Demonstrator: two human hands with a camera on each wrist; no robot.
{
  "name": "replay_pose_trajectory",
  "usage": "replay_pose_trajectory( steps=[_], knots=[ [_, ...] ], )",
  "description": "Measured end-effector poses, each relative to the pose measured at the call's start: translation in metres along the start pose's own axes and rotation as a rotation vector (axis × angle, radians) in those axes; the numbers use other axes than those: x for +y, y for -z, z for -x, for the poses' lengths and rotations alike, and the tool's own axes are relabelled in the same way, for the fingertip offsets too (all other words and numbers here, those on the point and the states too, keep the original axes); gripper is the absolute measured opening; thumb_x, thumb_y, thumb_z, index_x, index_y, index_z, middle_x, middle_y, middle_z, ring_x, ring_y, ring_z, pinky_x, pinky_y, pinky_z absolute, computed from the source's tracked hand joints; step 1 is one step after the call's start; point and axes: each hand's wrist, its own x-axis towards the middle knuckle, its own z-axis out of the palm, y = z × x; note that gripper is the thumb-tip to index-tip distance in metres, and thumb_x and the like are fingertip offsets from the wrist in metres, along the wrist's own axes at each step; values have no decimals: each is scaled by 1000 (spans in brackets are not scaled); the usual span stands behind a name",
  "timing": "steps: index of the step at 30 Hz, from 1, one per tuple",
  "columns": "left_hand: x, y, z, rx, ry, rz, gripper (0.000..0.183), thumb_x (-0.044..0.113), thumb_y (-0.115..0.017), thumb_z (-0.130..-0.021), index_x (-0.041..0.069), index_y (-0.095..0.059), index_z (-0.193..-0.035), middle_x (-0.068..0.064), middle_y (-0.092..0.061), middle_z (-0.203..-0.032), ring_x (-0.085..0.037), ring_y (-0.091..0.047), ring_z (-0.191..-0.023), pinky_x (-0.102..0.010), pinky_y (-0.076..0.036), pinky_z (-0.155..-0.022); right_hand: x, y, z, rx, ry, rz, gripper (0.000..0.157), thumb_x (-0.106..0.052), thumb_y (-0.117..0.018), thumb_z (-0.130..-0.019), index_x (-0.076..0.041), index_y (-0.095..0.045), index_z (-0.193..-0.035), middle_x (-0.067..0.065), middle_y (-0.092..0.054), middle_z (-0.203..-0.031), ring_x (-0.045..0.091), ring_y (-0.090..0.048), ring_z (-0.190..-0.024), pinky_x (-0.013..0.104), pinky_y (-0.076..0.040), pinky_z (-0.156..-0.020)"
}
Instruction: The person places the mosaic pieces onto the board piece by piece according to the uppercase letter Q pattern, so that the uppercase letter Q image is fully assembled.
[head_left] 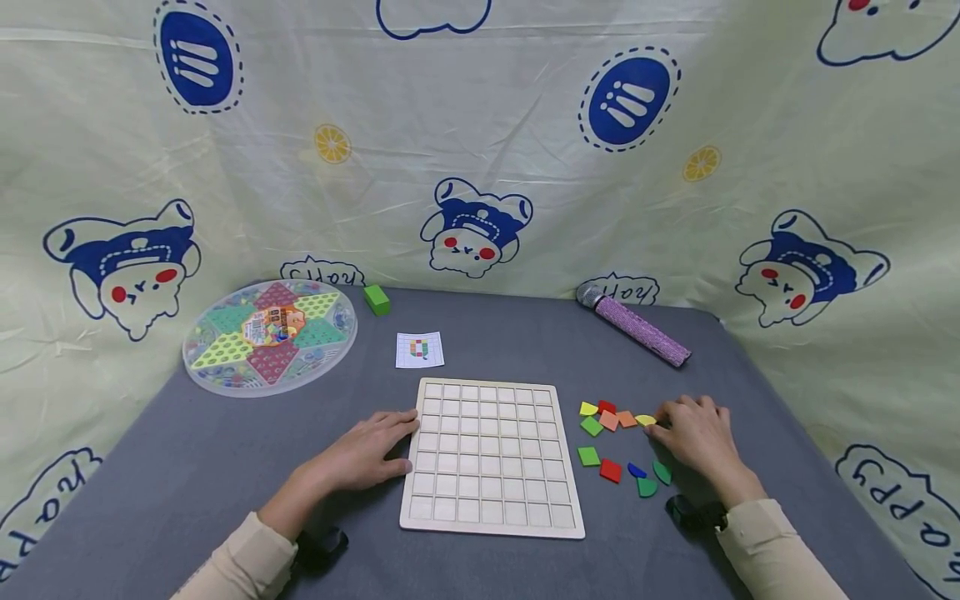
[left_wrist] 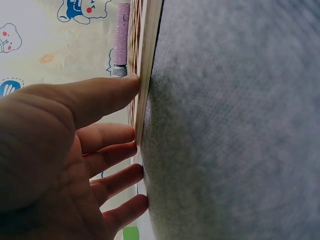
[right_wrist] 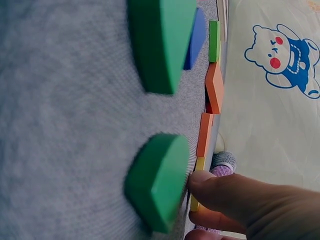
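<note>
A pale wooden board [head_left: 487, 454] marked off in a grid of squares lies in the middle. At its left edge rests my left hand [head_left: 367, 452], fingers extended; the left wrist view has the thumb and fingertips right at the board's side [left_wrist: 145, 75]. To the right of the board my right hand [head_left: 697, 437] pinches a yellow rounded piece [head_left: 643, 420] between thumb and finger, close over the cloth. Beside it lie orange pieces [head_left: 627, 419]. Nearer to me are a green rounded piece [head_left: 662, 472] and a blue piece [head_left: 637, 470].
Green squares [head_left: 588, 457], red pieces [head_left: 611, 471] and another yellow piece [head_left: 588, 409] lie along the board's right side. Behind the board is a pattern card [head_left: 420, 350]. A round game board [head_left: 270, 337], a green block [head_left: 377, 300] and a purple microphone [head_left: 637, 327] stand farther back.
</note>
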Motion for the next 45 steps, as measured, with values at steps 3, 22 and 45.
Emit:
replay_pose_trajectory(
  steps=[3, 22, 45],
  knots=[
    [1, 0, 0, 6, -3, -1, 57, 23, -64, -89, 4, -46, -139, -11, -41, -148, -33, -35, -136, -57, -30, -106, 0, 0, 1, 14, 2, -3, 26, -29, -72, -81, -6, -70, -92, 15, -62, -91, 42, -44, -95, 54, -30, -79],
    [-3, -3, 0, -27, -8, 3, 61, 24, -60, -92, 6, -37, -145, -9, -34, -153, -32, -31, -138, -59, -27, -106, -25, 17, 4, 121, 83, -68, 27, -29, -71, -83, -6, -71, -96, 14, -65, -93, 34, -46, -92, 47, -30, -75],
    [-2, -2, 2, -27, -27, -7, 60, 26, -58, -93, 6, -36, -146, -9, -34, -153, -31, -31, -138, -56, -28, -105, -114, 8, 0, 200, 328, -209, 20, -27, -75, -80, -14, -73, -95, 4, -66, -91, 21, -48, -87, 37, -30, -75]
  ],
)
